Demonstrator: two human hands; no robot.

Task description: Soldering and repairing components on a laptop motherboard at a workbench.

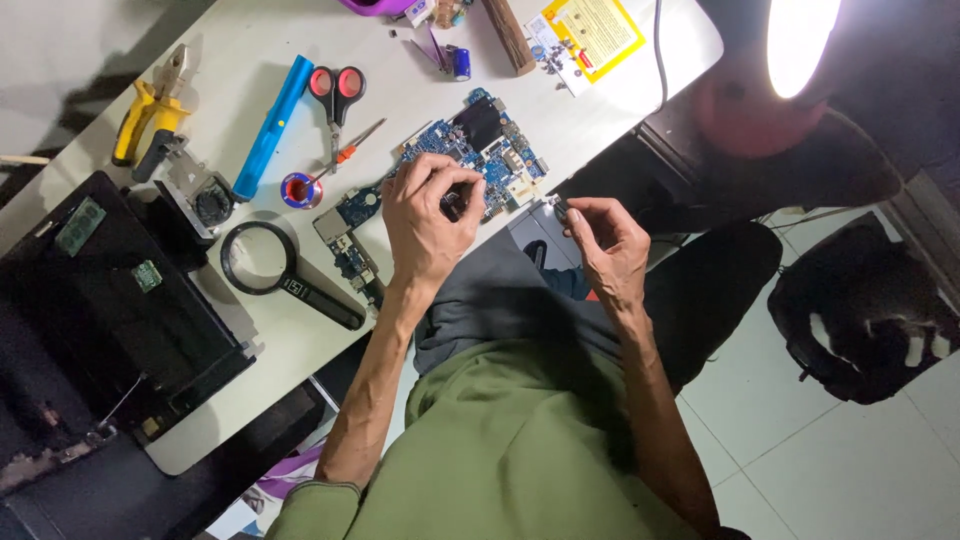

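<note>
A person in a green top is sitting at a white table (250,330), seen from above. The left hand (428,222) is resting on a blue rectangular circuit board (490,145) lying near the table's front edge, its fingers curled and pinching at something small on the board that is too tiny to identify. The right hand (608,243) is hovering just off the table edge, beside the board, with thumb and forefinger pinching a small dark part (558,208); what it is cannot be told.

A smaller blue circuit board (345,235) is lying just beside the left wrist. A black round magnifying glass (275,270) is lying further along the table, next to a black open laptop case (100,310). Red-handled scissors (336,95), a long blue plastic tool (268,125) and yellow-handled pliers (150,110) are lying well behind the hands. A bright lamp (800,35) is glowing at the far corner.
</note>
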